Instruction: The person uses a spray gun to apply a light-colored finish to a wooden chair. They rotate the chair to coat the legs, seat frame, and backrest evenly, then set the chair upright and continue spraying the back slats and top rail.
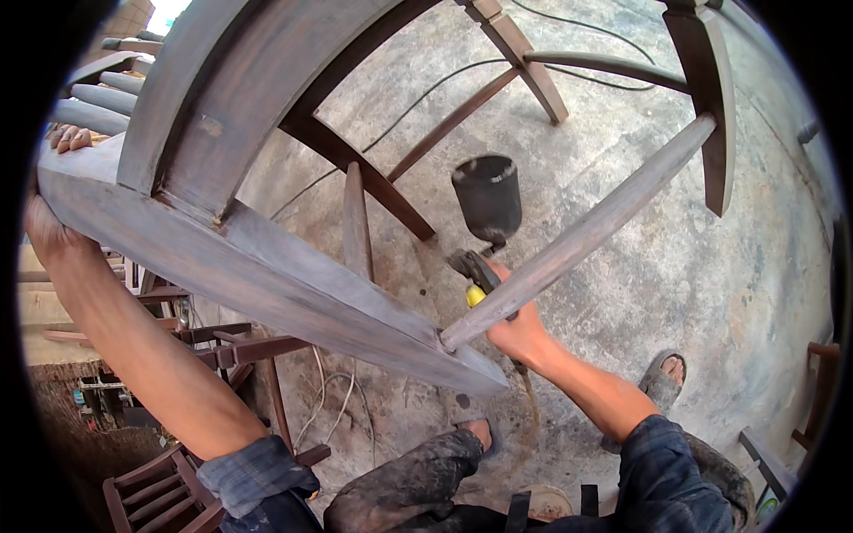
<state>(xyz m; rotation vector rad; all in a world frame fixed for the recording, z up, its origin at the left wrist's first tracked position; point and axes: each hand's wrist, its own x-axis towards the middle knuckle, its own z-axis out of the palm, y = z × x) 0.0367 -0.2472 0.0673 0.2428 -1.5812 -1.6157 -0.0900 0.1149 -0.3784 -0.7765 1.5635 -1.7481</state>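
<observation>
A wooden chair [267, 266] with a greyish, streaky surface fills the upper and middle view, tilted, its rails and legs spanning the frame. My left hand [53, 218] is closed round a thick member at the far left, fingertips over its upper edge. My right hand [513, 320] grips a dark spray gun [473, 265] with a yellow part and a black cup [487, 197], behind and below a round slanting rail [586, 231]. That rail partly hides the gun and my fingers; a hose hangs below the hand.
Brown wooden chair frames [155, 497] stand at the lower left, with more pieces at the right edge [773, 471]. Dark cords [418, 93] and pale cables [342, 409] lie on the mottled concrete floor [622, 293]. My sandalled feet [666, 373] are below.
</observation>
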